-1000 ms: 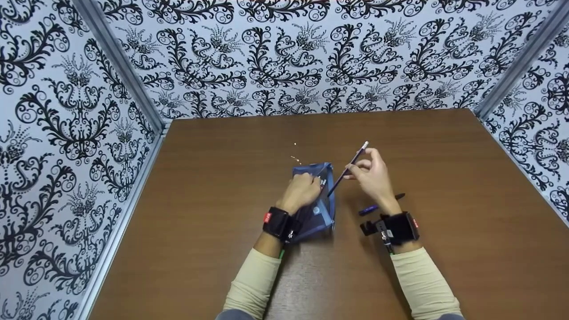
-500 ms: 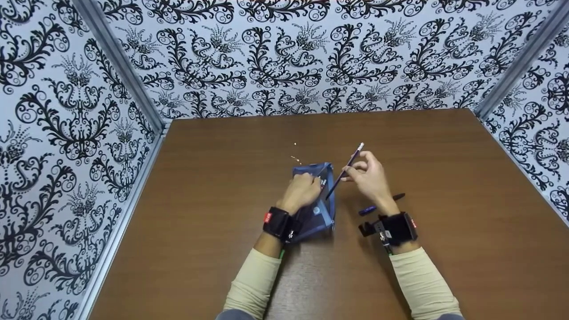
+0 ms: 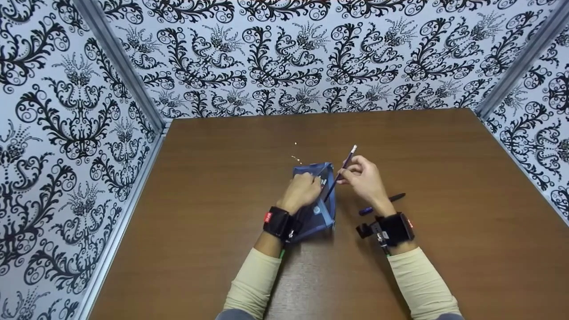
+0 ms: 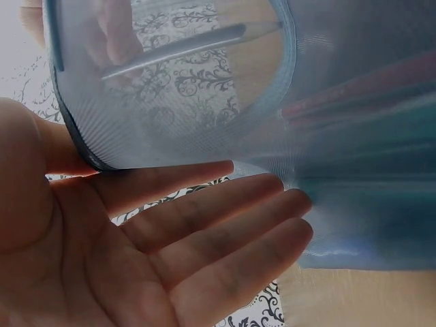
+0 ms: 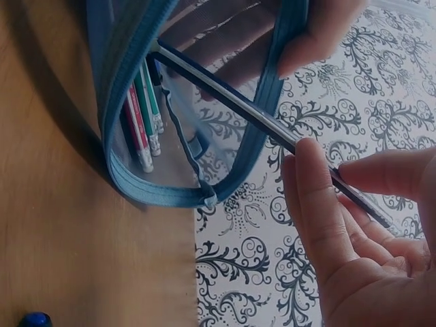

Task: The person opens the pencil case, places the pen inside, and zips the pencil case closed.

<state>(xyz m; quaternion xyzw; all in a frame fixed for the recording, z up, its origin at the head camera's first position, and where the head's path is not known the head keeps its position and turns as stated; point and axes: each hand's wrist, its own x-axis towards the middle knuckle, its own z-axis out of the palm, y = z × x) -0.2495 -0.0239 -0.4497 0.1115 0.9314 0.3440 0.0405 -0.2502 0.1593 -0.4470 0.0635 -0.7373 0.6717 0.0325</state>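
My left hand (image 3: 303, 192) grips the blue see-through zip pencil case (image 3: 328, 217) by its rim, thumb on one side and fingers spread along the other. The case's mouth faces right. In the right wrist view, a red pencil (image 5: 139, 133) and green pencils (image 5: 148, 102) lie inside, white erasers toward the zip (image 5: 160, 197). My right hand (image 3: 368, 181) pinches a dark striped pencil (image 5: 231, 97) between thumb and fingers. That pencil slants, its white eraser end up and its lower end inside the mouth.
A blue and black pen (image 3: 398, 196) lies on the brown table (image 3: 213, 178) beneath my right wrist, partly hidden by it. Small pale specks (image 3: 296, 158) dot the table behind the case. Patterned walls (image 3: 284, 58) stand at the back and sides.
My right hand has moved left and slightly down, bringing the pencil's lower end further into the case. My left hand and the case have stayed in place.
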